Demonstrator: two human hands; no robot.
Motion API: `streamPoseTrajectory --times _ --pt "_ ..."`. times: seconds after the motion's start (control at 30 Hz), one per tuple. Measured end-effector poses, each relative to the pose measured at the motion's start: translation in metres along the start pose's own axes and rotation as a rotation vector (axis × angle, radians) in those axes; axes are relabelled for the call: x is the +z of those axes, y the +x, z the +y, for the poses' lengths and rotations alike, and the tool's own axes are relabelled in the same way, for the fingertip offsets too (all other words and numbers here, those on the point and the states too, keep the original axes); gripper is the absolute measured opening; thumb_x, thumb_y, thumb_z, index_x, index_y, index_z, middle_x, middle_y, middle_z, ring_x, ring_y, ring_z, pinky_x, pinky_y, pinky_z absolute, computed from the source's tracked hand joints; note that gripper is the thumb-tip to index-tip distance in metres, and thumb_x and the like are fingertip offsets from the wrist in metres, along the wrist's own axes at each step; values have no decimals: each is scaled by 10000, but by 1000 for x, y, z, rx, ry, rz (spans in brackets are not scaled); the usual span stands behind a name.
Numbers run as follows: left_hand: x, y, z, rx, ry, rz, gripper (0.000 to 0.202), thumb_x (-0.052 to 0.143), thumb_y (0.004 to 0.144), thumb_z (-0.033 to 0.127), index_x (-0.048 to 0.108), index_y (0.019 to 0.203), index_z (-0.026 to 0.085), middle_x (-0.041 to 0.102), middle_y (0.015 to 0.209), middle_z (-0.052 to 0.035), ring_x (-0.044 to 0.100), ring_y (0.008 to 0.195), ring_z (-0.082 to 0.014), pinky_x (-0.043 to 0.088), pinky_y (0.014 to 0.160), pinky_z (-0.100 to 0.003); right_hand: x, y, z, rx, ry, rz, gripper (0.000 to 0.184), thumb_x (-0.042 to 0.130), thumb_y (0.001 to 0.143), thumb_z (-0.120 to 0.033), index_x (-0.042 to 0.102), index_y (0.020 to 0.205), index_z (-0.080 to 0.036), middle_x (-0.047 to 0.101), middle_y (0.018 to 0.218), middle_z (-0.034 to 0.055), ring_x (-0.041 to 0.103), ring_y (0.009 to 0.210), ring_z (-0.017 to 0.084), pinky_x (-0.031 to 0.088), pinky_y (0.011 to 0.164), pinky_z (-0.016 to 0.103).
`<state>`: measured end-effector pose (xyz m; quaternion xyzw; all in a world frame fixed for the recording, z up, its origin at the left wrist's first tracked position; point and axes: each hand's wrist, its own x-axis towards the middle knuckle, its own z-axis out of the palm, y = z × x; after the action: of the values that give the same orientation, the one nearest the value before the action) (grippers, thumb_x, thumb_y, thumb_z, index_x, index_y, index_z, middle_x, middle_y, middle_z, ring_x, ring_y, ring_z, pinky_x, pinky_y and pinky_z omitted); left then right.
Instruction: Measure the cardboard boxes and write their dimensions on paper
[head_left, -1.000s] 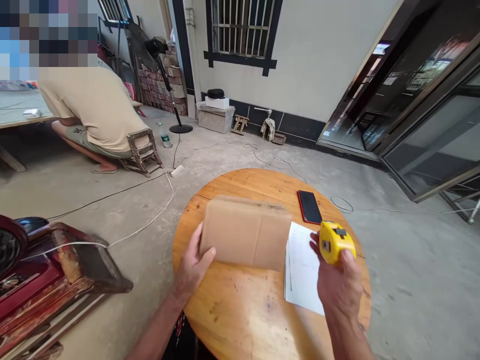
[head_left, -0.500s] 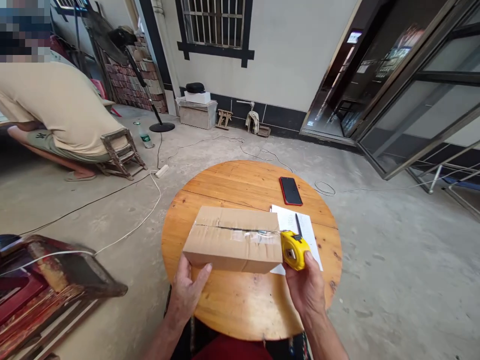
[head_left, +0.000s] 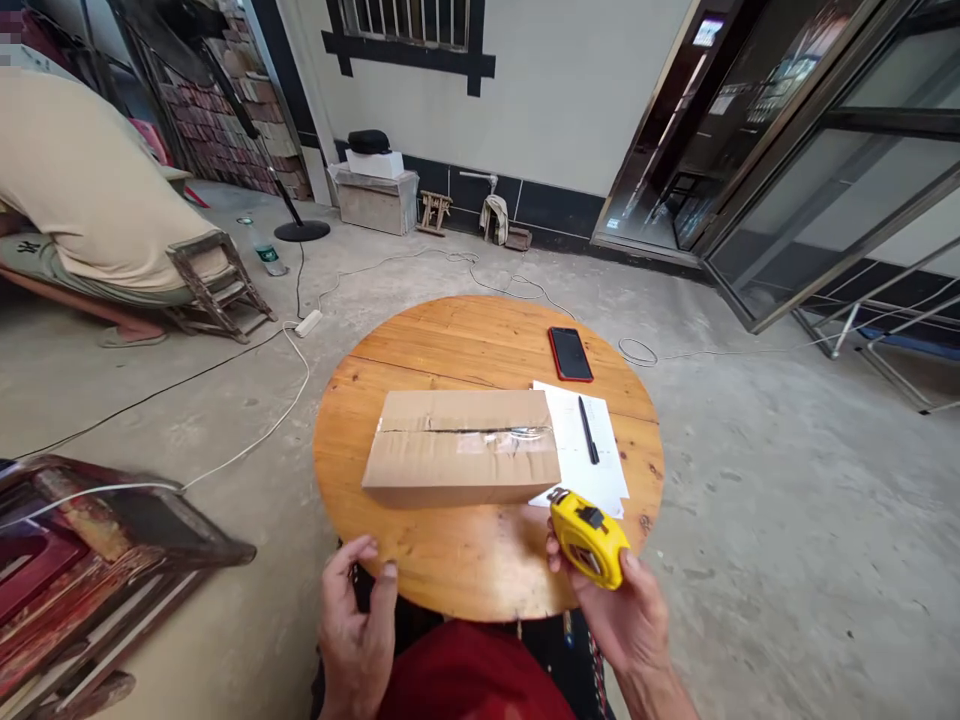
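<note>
A brown cardboard box [head_left: 461, 470] lies on the round wooden table [head_left: 480, 570], clear tape on part of its top seam. My right hand [head_left: 619, 610] grips a yellow tape measure [head_left: 589, 540] over the table's right front edge, its metal hook showing at the end of the case. Empty, with thumb and fingers apart, my left hand [head_left: 356, 620] is at the front left table edge, short of the box. White paper sheets [head_left: 570, 480] lie right of the box, partly beneath it, with a black pen [head_left: 589, 430] on top.
A red-cased phone [head_left: 570, 354] lies at the table's far right. Behind on the left, a person in a beige shirt [head_left: 90, 180] sits on a small wooden chair [head_left: 221, 285]. A worn wooden chair [head_left: 142, 540] stands at lower left. Cables [head_left: 300, 370] run across the concrete floor.
My left hand has let go of the box and drawn back toward me. The box now rests flat on the table. My right hand has pulled the tape measure back from the box.
</note>
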<state>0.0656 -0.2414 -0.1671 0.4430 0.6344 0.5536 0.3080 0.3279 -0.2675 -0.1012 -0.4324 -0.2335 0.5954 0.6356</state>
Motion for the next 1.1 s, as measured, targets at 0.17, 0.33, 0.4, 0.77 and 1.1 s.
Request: streamPoseTrajectory --times 0.17,0.33,0.4,0.77,1.1 --pt "1 -18 39 -52 -48 -438 197 617 869 380 677 980 228 655 958 -62 626 937 -235 499 888 -339 12 -21 5 82 -9 -103 555 700 684 -570 716 1110 -215 738 1018 119 664 912 329 525 824 476" --pt "13 -21 77 -351 -343 -872 487 672 832 505 619 1221 216 660 881 -43 605 737 -172 498 715 -284 23 -32 13 184 -158 -262 670 728 625 -606 699 1159 -204 726 1018 107 670 902 313 514 834 422" --pt "14 -23 78 -436 -416 -949 518 675 826 554 618 1195 195 642 822 -24 557 632 -128 460 632 -250 24 -37 17 206 -240 -313 697 714 635 -648 684 1179 -213 719 1007 96 665 880 296 512 795 396" --pt "14 -43 36 -541 -377 -920 575 710 707 693 598 912 167 491 511 72 373 397 -74 311 437 -215 12 -42 32 164 -461 -366 680 821 549 -633 664 1110 -283 673 1065 55 641 962 287 500 844 358" --pt "-37 4 69 -477 -476 -637 394 740 761 545 653 875 179 502 490 63 405 469 -77 312 530 -210 -22 -32 9 79 -397 -144 612 750 592 -642 738 1034 -219 715 991 114 596 607 204 496 538 309"
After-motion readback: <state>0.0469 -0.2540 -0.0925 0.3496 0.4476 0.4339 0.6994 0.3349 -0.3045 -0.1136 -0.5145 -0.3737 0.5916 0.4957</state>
